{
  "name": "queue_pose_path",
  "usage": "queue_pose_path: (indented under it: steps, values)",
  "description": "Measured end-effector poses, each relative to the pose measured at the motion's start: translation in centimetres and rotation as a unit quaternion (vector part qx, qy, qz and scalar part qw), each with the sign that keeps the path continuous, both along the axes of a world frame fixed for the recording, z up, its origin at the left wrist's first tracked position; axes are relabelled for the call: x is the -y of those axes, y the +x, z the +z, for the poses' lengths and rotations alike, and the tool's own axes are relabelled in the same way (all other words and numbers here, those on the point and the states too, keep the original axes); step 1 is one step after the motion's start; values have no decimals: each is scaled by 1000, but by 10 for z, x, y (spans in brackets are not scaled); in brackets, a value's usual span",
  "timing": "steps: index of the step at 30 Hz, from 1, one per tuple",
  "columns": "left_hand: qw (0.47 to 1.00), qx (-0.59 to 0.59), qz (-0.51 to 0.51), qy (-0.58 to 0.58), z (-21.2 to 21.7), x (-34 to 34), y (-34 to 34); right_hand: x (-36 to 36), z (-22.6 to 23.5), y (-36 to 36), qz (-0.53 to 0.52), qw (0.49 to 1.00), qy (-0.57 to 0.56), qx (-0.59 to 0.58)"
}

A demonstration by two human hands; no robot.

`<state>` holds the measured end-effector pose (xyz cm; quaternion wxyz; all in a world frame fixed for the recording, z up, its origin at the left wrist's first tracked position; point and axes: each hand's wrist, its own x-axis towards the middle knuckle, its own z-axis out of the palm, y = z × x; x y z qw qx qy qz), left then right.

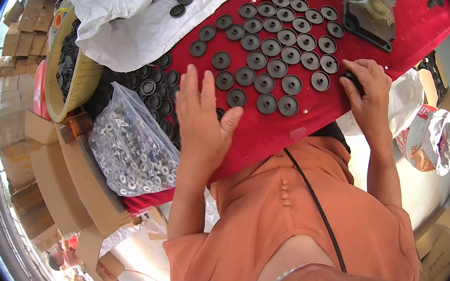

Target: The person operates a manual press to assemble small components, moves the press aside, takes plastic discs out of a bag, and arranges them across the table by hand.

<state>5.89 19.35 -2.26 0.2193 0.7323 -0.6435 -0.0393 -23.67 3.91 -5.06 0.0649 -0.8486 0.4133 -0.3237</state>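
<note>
Many black round plastic discs (270, 47), each with a small raised hub in its middle, lie spread hub side up on a red cloth (247, 137). My left hand (200, 120) hovers over the cloth's left part, fingers stretched and apart, holding nothing I can see. A black disc partly shows behind its thumb. To the right of the spread discs, my right hand (372, 93) is curled, with a dark round piece (355, 82) between thumb and fingers. That piece looks like another black disc, mostly hidden by the hand.
Left of my left hand are a heap of black discs (156, 89) and a clear bag of small metal rings (135, 147). White sheeting (114, 39) carries more discs. A yellow basket (92, 78), a black tray (366, 31) and cardboard boxes (59, 182) stand around.
</note>
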Motion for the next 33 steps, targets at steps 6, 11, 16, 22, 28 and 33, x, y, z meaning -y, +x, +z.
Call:
queue_pose_path:
  steps: [6, 11, 16, 22, 28, 33]
  values:
    - [989, 120, 12, 85, 18, 7, 31, 13, -8, 12, 10, 1000, -8, -13]
    - [996, 76, -3, 50, 19, 27, 41, 20, -11, 12, 20, 999, -3, 48]
    - [994, 94, -47, 31, 6, 54, 52, 0, 13, -3, 7, 1000, 21, 4]
    - [997, 35, -23, 61, 5, 64, 47, 6, 4, 1, 2, 996, 88, -6]
    - [997, 18, -58, 51, 3, 70, 26, 21, 1, 11, 2, 999, 46, 15]
    - [996, 46, -62, 50, 2, 61, 18, 25, -2, 13, 14, 999, 48, 20]
